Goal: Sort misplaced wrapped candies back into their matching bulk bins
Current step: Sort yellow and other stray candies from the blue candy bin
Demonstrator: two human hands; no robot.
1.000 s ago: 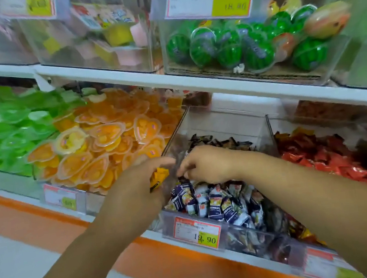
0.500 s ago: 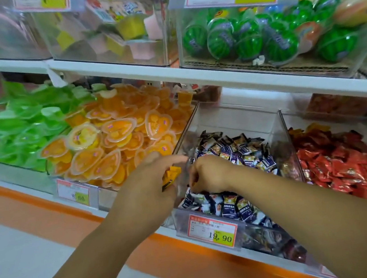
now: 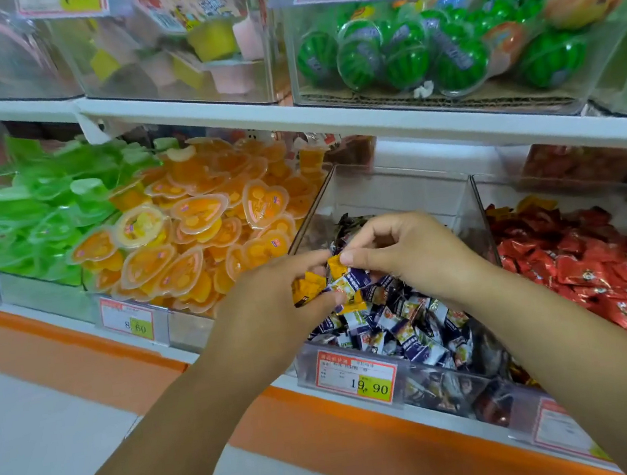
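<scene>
Orange-wrapped candies (image 3: 307,286) are bunched up in the left hand (image 3: 273,310), fingers curled round them, right at the left edge of the clear bin (image 3: 409,189) that holds the dark blue and white candies (image 3: 406,320). The right hand (image 3: 405,253) is just to the right, over the same bin. Its thumb and forefinger pinch one more orange candy (image 3: 336,265), and its other fingers are loosely curled above. The two hands are nearly touching.

Another orange wrapper (image 3: 353,303) pokes out just below, between the hands. Can't really tell if it's held or just lying on the pile.

A price tag (image 3: 356,379) reading 19.90 is on the near front of that bin. The next bin to the right is full of red wrapped candies (image 3: 595,272). To the left is a heap of orange heart-shaped jelly cups (image 3: 199,228), then green jelly cups (image 3: 41,209) further left. On the far upper shelf, watermelon-striped balls (image 3: 400,58) sit behind a clear front.
</scene>
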